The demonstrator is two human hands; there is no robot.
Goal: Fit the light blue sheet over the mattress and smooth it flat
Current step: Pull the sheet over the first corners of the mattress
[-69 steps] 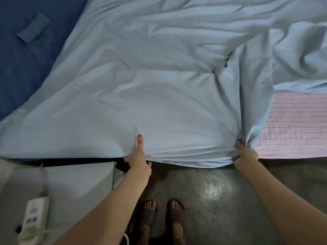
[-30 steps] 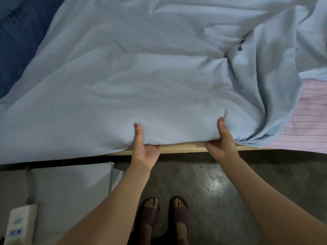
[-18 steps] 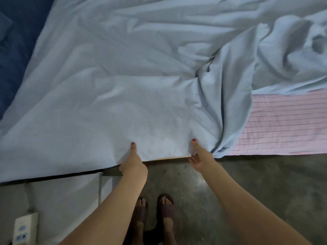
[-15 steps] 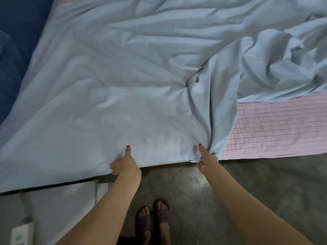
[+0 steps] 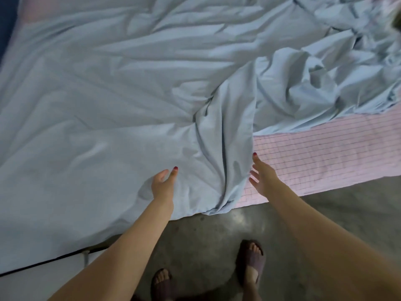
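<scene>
- The light blue sheet (image 5: 112,101) is the biggest thing in view. It is spread over most of the bed, fairly flat on the left and middle, rumpled into a heap of folds toward the far right. A thick vertical fold runs down its right edge to the near side of the bed, where its lower tip hangs just over the edge above the floor.
- The mattress (image 5: 321,153) shows bare at the near right, where the sheet does not reach: a pink surface crossed by thin dark grid lines. A small pale pink patch also shows at the far left corner.
- The floor (image 5: 217,240) is grey, smooth and slightly shiny, running along the near side of the bed.
- A white surface (image 5: 43,276) sits low at the bottom left, partly under the hanging sheet.
- Two bare forearms reach forward from the bottom of the view.
- Two feet in dark slippers (image 5: 251,261) stand on the floor between the arms.
- The left hand (image 5: 162,183) is over the flat part of the sheet, fingers loosely extended and gripping nothing; whether it touches the cloth cannot be told.
- The right hand (image 5: 262,177) is beside the fold's right edge, over the bare mattress, fingers spread and relaxed, holding nothing.
</scene>
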